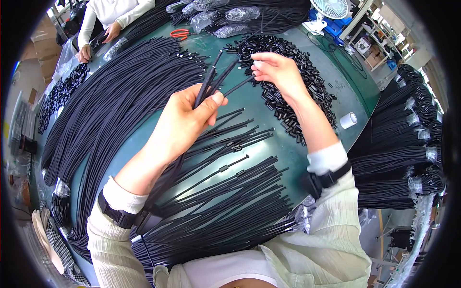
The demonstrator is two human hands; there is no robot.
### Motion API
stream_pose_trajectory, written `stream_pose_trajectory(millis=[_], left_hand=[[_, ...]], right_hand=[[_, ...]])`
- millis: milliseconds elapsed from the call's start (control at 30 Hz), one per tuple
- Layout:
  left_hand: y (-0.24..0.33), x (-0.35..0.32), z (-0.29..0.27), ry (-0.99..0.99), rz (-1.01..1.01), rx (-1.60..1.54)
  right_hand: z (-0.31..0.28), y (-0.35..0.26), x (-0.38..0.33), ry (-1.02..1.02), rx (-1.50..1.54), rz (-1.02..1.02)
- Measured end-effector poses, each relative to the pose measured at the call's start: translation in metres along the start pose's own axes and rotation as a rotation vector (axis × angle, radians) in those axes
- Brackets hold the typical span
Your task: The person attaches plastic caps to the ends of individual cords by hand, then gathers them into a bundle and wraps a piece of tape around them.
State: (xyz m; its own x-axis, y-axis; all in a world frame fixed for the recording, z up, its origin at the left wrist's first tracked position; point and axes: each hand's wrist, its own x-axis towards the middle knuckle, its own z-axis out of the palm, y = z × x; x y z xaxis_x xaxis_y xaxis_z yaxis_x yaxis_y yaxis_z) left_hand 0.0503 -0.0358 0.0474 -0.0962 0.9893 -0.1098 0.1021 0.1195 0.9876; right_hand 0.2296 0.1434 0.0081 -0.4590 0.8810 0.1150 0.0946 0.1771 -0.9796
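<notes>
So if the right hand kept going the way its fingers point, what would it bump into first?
Probably the thin black cords held up in the left hand. The right hand points left, toward their tips, though depth is hard to judge.

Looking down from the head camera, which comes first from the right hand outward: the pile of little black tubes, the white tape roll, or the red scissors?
From the right hand:
1. Pile of little black tubes: directly under it, touching.
2. White tape roll: nearer the person, by the table edge.
3. Red scissors: far side, to the left.
</notes>
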Motion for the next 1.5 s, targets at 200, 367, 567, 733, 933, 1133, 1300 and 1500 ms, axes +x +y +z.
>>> stream_pose_trajectory(millis=[200, 367, 567, 733, 933, 1133, 1300, 1500], left_hand=[[-0.003, -0.001, 0.002, -0.017, 0.024, 0.020], [-0.007, -0.002, 0.009, 0.003, 0.149, 0.133], [0.004, -0.012, 0.011, -0.063, 0.074, 0.143], [0.005, -0.014, 0.016, -0.128, 0.016, 0.040], [-0.002, -0.009, -0.006, -0.240, -0.086, 0.183], [-0.023, -0.004, -0.022, 0.001, 0.125, 0.140], [-0.002, -0.005, 0.002, -0.050, 0.001, -0.021], [-0.007, 0.000, -0.002, -0.050, -0.034, -0.032]], right_hand=[[0.020, -0.033, -0.071, -0.059, 0.505, 0.007], [0.020, -0.036, -0.082, -0.087, 0.522, -0.022], [0.016, -0.035, -0.089, -0.301, 0.438, -0.063], [0.033, -0.033, -0.098, -0.259, 0.298, -0.107], [0.021, -0.030, -0.100, -0.289, 0.201, 0.006], [-0.042, 0.015, -0.044, -0.325, -0.448, -0.053], [-0.076, 0.032, 0.042, 0.079, -1.180, -0.394], [-0.063, 0.038, 0.077, 0.023, -1.615, -0.291]])
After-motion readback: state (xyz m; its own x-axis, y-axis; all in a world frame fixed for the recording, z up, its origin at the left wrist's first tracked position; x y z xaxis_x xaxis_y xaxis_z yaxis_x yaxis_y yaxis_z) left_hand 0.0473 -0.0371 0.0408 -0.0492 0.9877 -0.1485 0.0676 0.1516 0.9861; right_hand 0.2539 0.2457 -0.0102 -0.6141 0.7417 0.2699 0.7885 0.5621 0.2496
